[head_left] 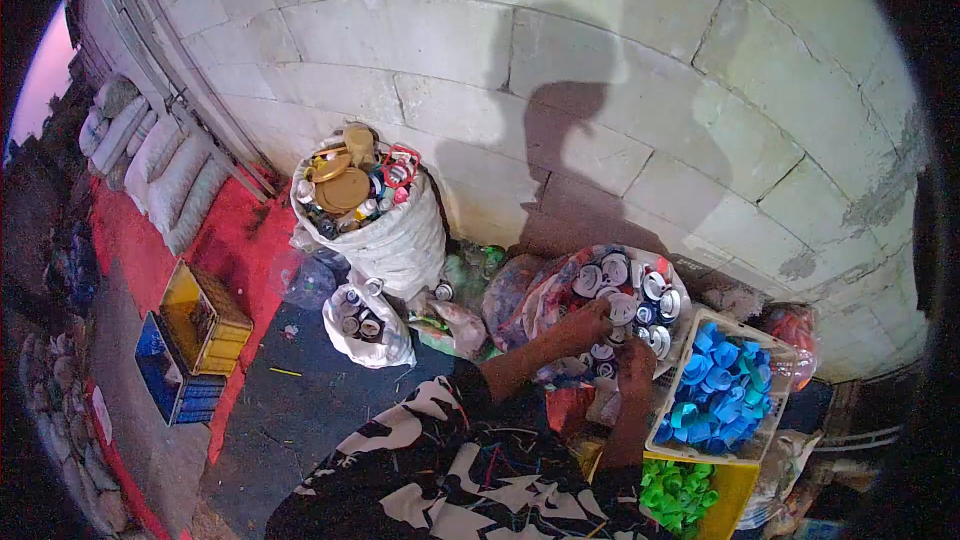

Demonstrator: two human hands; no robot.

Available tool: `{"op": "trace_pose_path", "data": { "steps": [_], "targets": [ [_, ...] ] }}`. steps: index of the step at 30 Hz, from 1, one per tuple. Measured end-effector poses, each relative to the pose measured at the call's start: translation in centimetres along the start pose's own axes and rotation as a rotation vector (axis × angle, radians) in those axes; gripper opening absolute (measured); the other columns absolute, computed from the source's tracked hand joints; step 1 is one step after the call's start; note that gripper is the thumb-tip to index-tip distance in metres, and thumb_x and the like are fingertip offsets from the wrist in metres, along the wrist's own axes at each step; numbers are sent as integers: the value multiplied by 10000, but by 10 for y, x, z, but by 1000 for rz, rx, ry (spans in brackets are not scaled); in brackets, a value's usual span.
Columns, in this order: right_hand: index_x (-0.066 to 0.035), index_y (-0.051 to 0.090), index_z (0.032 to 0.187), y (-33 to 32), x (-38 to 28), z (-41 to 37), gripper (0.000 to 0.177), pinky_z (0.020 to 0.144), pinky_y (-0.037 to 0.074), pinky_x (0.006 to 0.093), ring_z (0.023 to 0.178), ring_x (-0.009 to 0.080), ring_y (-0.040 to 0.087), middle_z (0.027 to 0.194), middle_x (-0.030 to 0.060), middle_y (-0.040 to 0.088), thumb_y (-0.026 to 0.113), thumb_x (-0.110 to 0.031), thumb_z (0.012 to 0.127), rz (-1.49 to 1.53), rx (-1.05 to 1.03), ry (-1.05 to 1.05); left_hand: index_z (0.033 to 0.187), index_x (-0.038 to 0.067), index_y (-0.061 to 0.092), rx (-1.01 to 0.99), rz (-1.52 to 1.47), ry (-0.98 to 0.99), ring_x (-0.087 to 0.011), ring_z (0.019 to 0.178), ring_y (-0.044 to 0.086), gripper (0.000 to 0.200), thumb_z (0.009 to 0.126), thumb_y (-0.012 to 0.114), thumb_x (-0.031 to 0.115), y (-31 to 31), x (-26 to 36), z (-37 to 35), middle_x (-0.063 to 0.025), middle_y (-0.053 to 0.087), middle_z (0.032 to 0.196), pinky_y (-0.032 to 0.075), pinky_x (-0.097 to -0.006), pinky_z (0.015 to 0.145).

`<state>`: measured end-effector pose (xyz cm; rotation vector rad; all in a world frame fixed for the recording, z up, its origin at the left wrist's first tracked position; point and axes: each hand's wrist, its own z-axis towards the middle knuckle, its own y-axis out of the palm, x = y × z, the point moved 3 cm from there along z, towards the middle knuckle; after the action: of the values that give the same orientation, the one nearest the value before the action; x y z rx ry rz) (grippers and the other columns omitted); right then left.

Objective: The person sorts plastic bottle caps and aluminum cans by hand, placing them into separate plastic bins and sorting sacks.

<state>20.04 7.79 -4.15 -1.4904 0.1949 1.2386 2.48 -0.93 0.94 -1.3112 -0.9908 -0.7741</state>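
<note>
A bag of drink cans (588, 280) stands against the wall, its mouth full of can ends. Over it, my left hand (590, 326) reaches in from the left with curled fingers, closed on a can (622, 309). My right hand (634, 358) comes up from below, its fingers closed at the lower side of the same can. The fingertips are small and partly hidden, so the exact grip does not show. Right of my hands, a pale crate (664, 414) holds blue plastic pieces (722, 385).
A yellow crate (738, 495) with green pieces (677, 490) sits below the pale crate. To the left stand a large white sack (392, 250) of mixed containers and a small bag (395, 345) of cans. Yellow (226, 335) and blue (200, 400) crates lie farther left.
</note>
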Motion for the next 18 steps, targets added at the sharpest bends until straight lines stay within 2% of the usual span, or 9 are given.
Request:
{"op": "trace_pose_path", "data": {
  "steps": [1, 4, 6, 8, 10, 13, 16, 18],
  "targets": [
    [-16, 587, 798, -1, -7, -1, 100, 651, 484, 378, 706, 332, 588, 786, 122, 609, 595, -114, 818, -400, -40, -284, 845, 6, 652, 2, -5, 13, -381, 1041, 518, 159, 718, 656, 102, 1, -1, 1, -216, 498, 1035, 446, -429, 901],
    [-20, 622, 858, 0, 2, 1, 105, 647, 478, 436, 701, 396, 556, 783, 153, 590, 588, -96, 794, -170, -64, -159, 838, -4, 646, 9, 54, 70, -376, 1023, 522, 216, 699, 702, 152, 1, 1, 2, -213, 501, 1024, 451, -430, 888],
    [-9, 633, 930, -7, -22, 0, 158, 625, 478, 403, 677, 354, 556, 791, 129, 601, 591, -83, 797, 41, -3, -89, 841, -6, 642, 43, 229, 252, -377, 1019, 521, 273, 687, 739, 198, 9, -11, 5, -211, 501, 1021, 451, -433, 884],
    [8, 629, 1004, -7, -19, 2, 220, 621, 487, 369, 690, 315, 574, 823, 112, 617, 593, -69, 802, 435, 42, 143, 862, -2, 639, 101, 323, 381, -379, 1020, 517, 336, 675, 770, 245, 17, -19, 6, -210, 500, 1020, 450, -437, 884],
    [32, 612, 1081, 8, 11, 5, 286, 635, 503, 335, 740, 277, 610, 879, 102, 640, 594, -55, 809, 1005, 65, 545, 899, 6, 639, 172, 279, 384, -382, 1024, 512, 398, 664, 794, 288, 16, -20, 5, -208, 500, 1020, 448, -442, 884],
    [64, 564, 1149, 12, 17, 5, 341, 660, 524, 298, 815, 221, 635, 943, 93, 646, 591, -38, 825, 889, 69, 497, 965, 18, 638, 190, 208, 242, -385, 1014, 514, 431, 680, 790, 304, 20, -20, 5, -210, 493, 1043, 451, -447, 876],
    [78, 537, 1187, 26, 9, 4, 380, 672, 545, 312, 829, 208, 647, 971, 115, 641, 586, -21, 824, 1124, 69, 386, 999, 27, 637, 192, 218, 308, -384, 1007, 515, 453, 685, 789, 314, 25, -29, 10, -213, 481, 1076, 451, -450, 873],
    [88, 522, 1196, 25, -6, 3, 394, 684, 557, 321, 836, 206, 644, 996, 120, 632, 578, -7, 817, 1126, 65, 368, 1010, 36, 636, 174, 182, 291, -383, 1002, 516, 461, 681, 789, 320, 26, -34, 12, -219, 478, 1088, 450, -450, 874]
  ]
}}
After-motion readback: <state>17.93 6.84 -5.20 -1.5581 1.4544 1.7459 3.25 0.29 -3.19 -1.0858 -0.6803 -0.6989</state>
